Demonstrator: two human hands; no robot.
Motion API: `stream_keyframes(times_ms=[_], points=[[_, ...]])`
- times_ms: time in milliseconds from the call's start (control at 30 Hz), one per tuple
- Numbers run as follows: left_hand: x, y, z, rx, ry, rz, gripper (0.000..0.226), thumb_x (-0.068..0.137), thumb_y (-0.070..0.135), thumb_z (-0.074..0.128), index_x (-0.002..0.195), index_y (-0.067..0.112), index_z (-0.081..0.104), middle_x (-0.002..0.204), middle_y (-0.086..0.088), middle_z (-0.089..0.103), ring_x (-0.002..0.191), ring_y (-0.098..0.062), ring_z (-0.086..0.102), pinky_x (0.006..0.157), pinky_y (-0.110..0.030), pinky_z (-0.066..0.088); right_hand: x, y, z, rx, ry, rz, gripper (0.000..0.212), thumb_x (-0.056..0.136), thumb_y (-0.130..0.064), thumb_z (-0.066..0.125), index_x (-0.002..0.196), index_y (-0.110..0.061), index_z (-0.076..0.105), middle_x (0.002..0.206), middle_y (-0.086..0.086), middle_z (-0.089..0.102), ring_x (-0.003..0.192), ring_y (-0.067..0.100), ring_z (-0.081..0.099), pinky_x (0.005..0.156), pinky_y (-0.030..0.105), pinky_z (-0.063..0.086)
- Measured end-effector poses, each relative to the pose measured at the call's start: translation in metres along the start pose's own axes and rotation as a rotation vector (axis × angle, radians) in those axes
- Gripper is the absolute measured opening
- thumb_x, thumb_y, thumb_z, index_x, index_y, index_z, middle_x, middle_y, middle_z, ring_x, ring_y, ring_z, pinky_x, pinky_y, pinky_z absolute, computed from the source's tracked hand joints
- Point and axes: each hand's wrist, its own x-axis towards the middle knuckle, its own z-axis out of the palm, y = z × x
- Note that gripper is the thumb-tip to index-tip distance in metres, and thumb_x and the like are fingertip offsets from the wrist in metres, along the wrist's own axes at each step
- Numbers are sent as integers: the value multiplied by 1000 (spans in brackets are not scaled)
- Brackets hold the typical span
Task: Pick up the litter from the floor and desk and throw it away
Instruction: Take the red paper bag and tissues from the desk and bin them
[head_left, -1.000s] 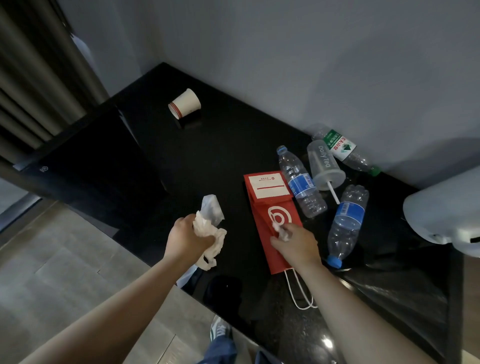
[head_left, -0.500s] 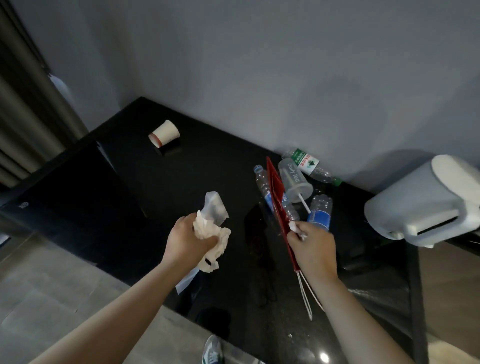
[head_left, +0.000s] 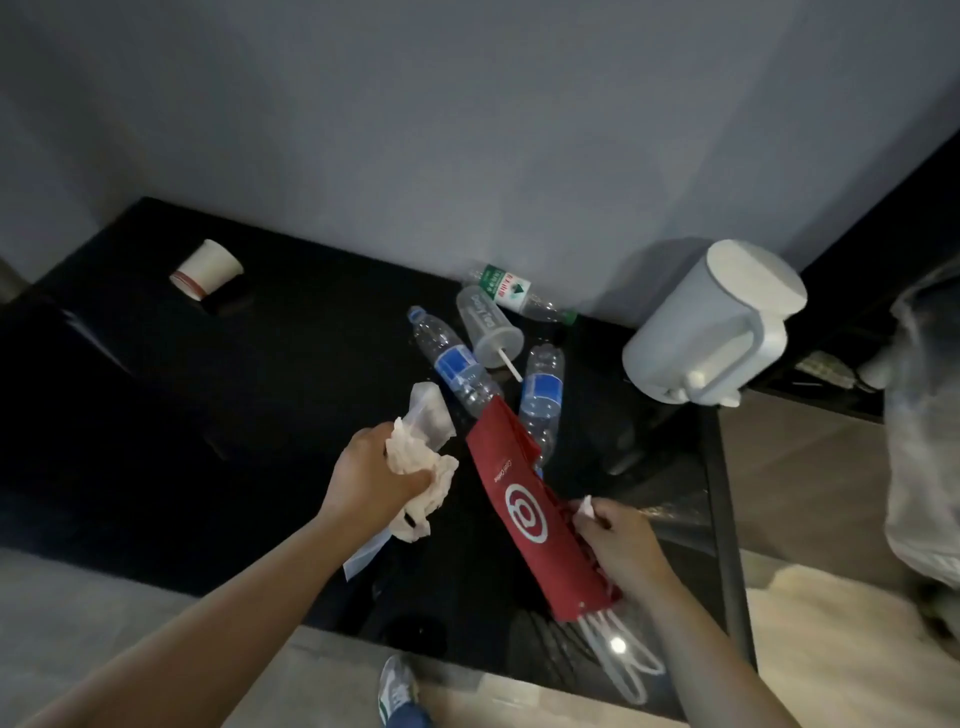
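My left hand (head_left: 371, 470) grips a wad of crumpled white tissue and clear plastic wrap (head_left: 422, 452) above the black desk (head_left: 218, 395). My right hand (head_left: 618, 540) holds a flat red paper bag (head_left: 524, 514) lifted off the desk, its white handles hanging down, and pinches a small white scrap too. Behind the bag lie two clear bottles with blue labels (head_left: 457, 366) (head_left: 543, 395), a clear plastic cup with a straw (head_left: 488, 327) and a green-labelled bottle (head_left: 511, 288). A paper cup (head_left: 205, 270) lies on its side at the far left.
A white kettle-like jug (head_left: 717, 332) stands at the desk's right end by the wall. A pale bag or cloth (head_left: 924, 441) hangs at the right edge. Light floor lies in front of the desk, with my shoe (head_left: 397, 691) near its front edge.
The red bag went from flat on the desk to edge-up, and now hangs tilted in my right hand, nearer me. My left hand kept its tissue wad. The view swung right.
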Motion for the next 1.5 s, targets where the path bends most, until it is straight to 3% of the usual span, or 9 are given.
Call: stream_keyframes(times_ms=[133, 200, 333, 467, 667, 833, 933, 1333, 1500], points=[[-13, 6, 26, 77, -45, 2, 33, 73, 28, 76, 100, 25, 58, 95, 4, 62, 82, -6, 61, 63, -18, 43, -6, 49, 8, 77, 50, 146, 17, 95, -22, 52, 82, -23, 64, 82, -3, 69, 80, 15, 66, 77, 37, 54], [-18, 5, 34, 121, -56, 7, 35, 73, 29, 77, 101, 24, 58, 94, 4, 63, 82, -7, 61, 63, -19, 43, -14, 57, 14, 155, 37, 152, 19, 94, -35, 55, 102, -21, 64, 92, -8, 66, 84, 8, 63, 76, 31, 53], [-28, 5, 39, 160, -68, -1, 30, 75, 27, 75, 99, 22, 58, 89, 2, 64, 79, -8, 62, 60, -18, 42, -34, 48, 24, 322, -38, 155, 73, 80, -64, 60, 142, -33, 36, 135, -5, 52, 113, 9, 56, 98, 30, 46], [-38, 4, 36, 144, -51, -1, 22, 77, 25, 74, 93, 21, 59, 80, 3, 66, 74, -7, 64, 57, -17, 41, -44, 29, 49, 96, -97, 109, 114, 69, -53, 78, 153, -20, 8, 148, 3, 27, 125, 18, 48, 98, 29, 41], [-45, -14, 16, 151, -9, -53, 24, 76, 25, 74, 94, 19, 60, 79, 3, 67, 74, -9, 64, 59, -21, 44, -26, 34, 82, -160, -146, 166, 92, 69, -40, 73, 142, -15, 22, 140, 10, 41, 124, 28, 48, 97, 39, 48], [-47, -25, 6, 147, 14, -78, 22, 76, 25, 74, 92, 18, 60, 78, 2, 68, 73, -10, 65, 64, -25, 50, -20, 45, 83, -169, -132, 165, 110, 68, -46, 71, 152, -19, 4, 158, 14, 3, 143, 37, 19, 110, 46, 33], [-47, -28, 6, 123, 11, -84, 22, 77, 26, 74, 92, 19, 60, 78, 2, 68, 74, -9, 65, 63, -24, 49, -12, 52, 82, -122, -142, 180, 107, 70, -41, 71, 152, -23, 5, 157, 10, 8, 143, 34, 19, 113, 48, 31], [-28, -28, 16, 163, -7, -52, 25, 76, 25, 73, 96, 19, 59, 82, 3, 66, 74, -8, 63, 59, -19, 42, 4, 48, 60, 10, -85, 152, 54, 80, -15, 69, 131, -20, 51, 131, 6, 38, 108, 20, 48, 83, 23, 40], [-20, -6, 27, 171, -45, 8, 31, 75, 26, 75, 101, 19, 59, 91, 3, 64, 80, -8, 61, 60, -19, 42, -13, 47, 35, 83, 103, 61, 18, 79, -5, 65, 89, -19, 62, 90, 1, 58, 68, 7, 52, 53, 8, 40]])
